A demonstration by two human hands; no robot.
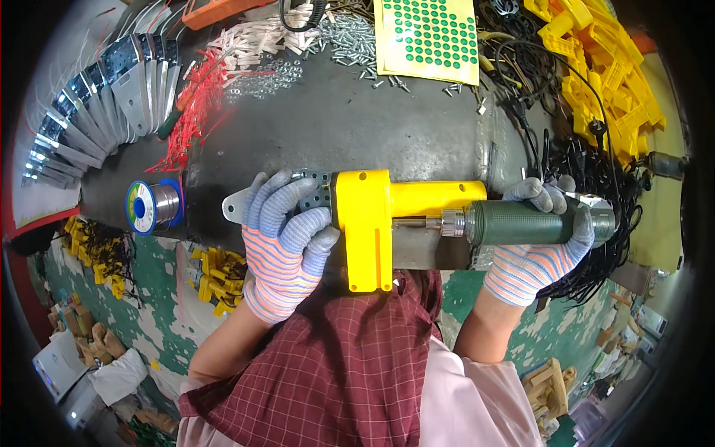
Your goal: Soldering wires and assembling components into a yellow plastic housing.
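Note:
My left hand [287, 246], in a striped knit glove, is wrapped round a perforated dark metal sleeve [319, 192] with a pale flat metal tip [233, 209] at its far left. This sleeve joins a yellow plastic handle housing [363, 231], held just above the table's front edge. In my right hand [540, 261], gloved alike, lies a green cylindrical electric screwdriver [514, 223], pointing left. Its bit reaches the right side of the yellow housing, below the housing's side arm; the exact contact at the bit's end is hidden.
A solder wire spool [153, 206] stands left of my hands. Metal plate assemblies [97, 112] fan out behind it. Red wires [195, 112], screws [350, 45] and a green-dot sticker sheet [428, 37] lie at the back. Yellow housings [607, 74] and black cables [588, 164] pile up right.

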